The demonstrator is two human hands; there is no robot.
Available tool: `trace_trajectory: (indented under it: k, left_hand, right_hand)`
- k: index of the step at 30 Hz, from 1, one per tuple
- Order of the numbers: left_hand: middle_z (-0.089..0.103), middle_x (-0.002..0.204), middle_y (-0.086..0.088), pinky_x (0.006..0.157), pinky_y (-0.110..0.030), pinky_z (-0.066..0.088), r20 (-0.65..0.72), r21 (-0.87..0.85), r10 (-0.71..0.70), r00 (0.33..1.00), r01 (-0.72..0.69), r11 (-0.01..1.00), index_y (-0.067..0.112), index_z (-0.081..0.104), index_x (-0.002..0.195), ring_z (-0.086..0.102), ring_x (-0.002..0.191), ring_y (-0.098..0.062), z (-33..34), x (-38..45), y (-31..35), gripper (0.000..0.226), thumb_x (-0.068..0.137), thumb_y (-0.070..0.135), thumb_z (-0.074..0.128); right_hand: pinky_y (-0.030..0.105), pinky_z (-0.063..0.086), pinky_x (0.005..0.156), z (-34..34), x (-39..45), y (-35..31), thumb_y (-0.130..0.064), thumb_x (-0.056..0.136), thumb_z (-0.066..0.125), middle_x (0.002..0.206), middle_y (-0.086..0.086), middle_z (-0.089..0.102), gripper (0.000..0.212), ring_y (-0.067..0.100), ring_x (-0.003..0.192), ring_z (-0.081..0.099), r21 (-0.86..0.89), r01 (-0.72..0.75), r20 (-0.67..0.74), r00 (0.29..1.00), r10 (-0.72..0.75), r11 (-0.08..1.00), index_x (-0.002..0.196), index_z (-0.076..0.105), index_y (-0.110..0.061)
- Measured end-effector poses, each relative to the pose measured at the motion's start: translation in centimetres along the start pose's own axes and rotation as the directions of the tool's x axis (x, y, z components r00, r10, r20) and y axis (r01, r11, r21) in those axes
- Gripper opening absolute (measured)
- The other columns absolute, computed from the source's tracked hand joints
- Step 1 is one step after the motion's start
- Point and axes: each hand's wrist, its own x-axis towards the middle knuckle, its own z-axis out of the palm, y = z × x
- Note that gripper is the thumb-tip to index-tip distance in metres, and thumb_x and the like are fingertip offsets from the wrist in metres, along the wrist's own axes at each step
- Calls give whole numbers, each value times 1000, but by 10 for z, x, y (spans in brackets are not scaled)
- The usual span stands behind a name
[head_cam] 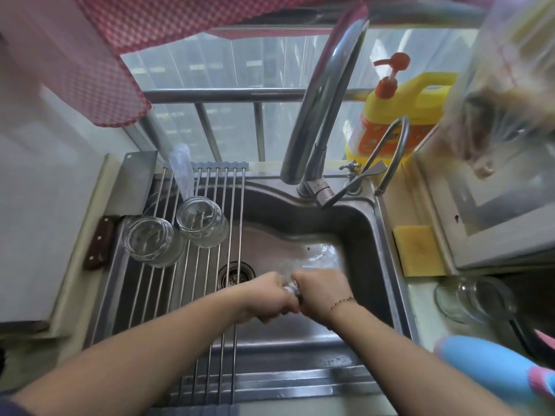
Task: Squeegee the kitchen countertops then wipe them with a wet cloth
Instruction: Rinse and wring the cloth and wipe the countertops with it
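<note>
Both forearms reach from the near edge over the sink [387, 235]. Left hand [264, 297] and right hand [322, 292] meet above the basin, fingers curled tight around a small twisted grey cloth [292, 289] between them, just right of the drain [235, 274].

sink basin [354, 223]: open on its right half, under the tap | roll-up rack [210, 235]: bars the left half, two upturned glass jars [150, 238] on it | tall tap [321, 94] and small tap [390, 151]: block the back rim | yellow sponge [417, 250], glass bowl [471, 298]: crowd the right desk strip
</note>
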Motion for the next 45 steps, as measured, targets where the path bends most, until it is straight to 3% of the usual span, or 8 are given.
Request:
trace_trajectory:
  k: [7, 11, 17, 23, 29, 33, 40, 45]
  left_hand:
    - [49, 137, -8, 110, -30, 36, -45, 835, 948, 315, -509, 209, 8, 43, 136, 48, 128, -22, -22, -28, -33, 58, 81, 6, 61]
    - [30, 152, -10, 113, -45, 27, 285, 916, 889, 358, -374, -143, 9, 28, 146, 28, 142, -29, -21, -21, -42, 76, 75, 13, 56]
    - [56, 60, 3, 45, -25, 36, 234, 940, 854, 465, -333, -76, 21, 57, 72, 55, 51, -20, -18, -6, -19, 18, 60, 27, 68]
    - [69, 95, -5, 64, -30, 40, -142, 946, 466, 873, -19, 324, 20, 64, 83, 66, 88, -32, 2, -2, 5, 16, 81, 28, 50]
    - [43, 44, -5, 42, -23, 26, -171, 106, 157, 973, -140, 984, 13, 44, 54, 40, 40, -19, -2, 1, 11, 27, 75, 4, 59]
    - [28, 47, -3, 44, -15, 18, 60, -525, 78, 995, -35, 851, 15, 36, 65, 22, 39, -10, -1, -9, 2, 28, 76, -4, 53]
    - [64, 59, 1, 49, -28, 46, -343, 397, 327, 880, -179, 900, 16, 54, 74, 60, 51, -18, -20, -3, -1, 18, 72, 20, 71]
    - [71, 89, -22, 55, -37, 57, -250, -310, 127, 960, -204, 929, 11, 61, 106, 67, 61, -26, 30, -11, 7, 17, 94, 11, 49]
  right_hand:
    - [17, 15, 40, -19, -52, -8, -23, 81, 53, 48, -3, 32, 17, 12, 38, 22, 802, -571, 592, 800, 101, -176, 67, 43, -22]
    - [13, 6, 40, -33, -59, -34, -24, 89, 37, 45, -8, 26, 33, 6, 37, 11, 674, -722, 670, 687, -281, -159, 57, 41, -21]
    - [20, 40, 38, -34, -32, -56, -10, 81, 68, 57, 5, 51, 21, 10, 39, 48, 664, -503, 551, 830, 94, 553, 64, 55, -9]
    - [32, 47, 72, -10, -11, -31, -22, 85, 50, 99, 7, 68, 18, 32, 94, 64, 95, -291, 183, 945, 271, 952, 94, 65, -20]
    - [17, 26, 42, -15, 13, -1, -26, 54, 72, 42, -3, 52, 22, 21, 34, 51, -85, 16, -188, 982, -32, 996, 52, 52, -18]
    - [17, 24, 39, -24, 23, 6, -20, 56, 70, 39, -5, 45, 26, 19, 30, 41, -216, 203, -384, 882, -274, 955, 52, 44, -21]
    - [32, 40, 56, -15, -5, -21, -22, 78, 65, 84, 6, 68, 28, 33, 77, 65, 212, -189, -172, 959, 227, 959, 100, 47, -21]
    - [37, 44, 74, -9, -86, -44, -59, 87, 50, 105, 12, 65, 52, 36, 96, 60, 628, -423, -9, 836, 549, 654, 124, 36, -25]
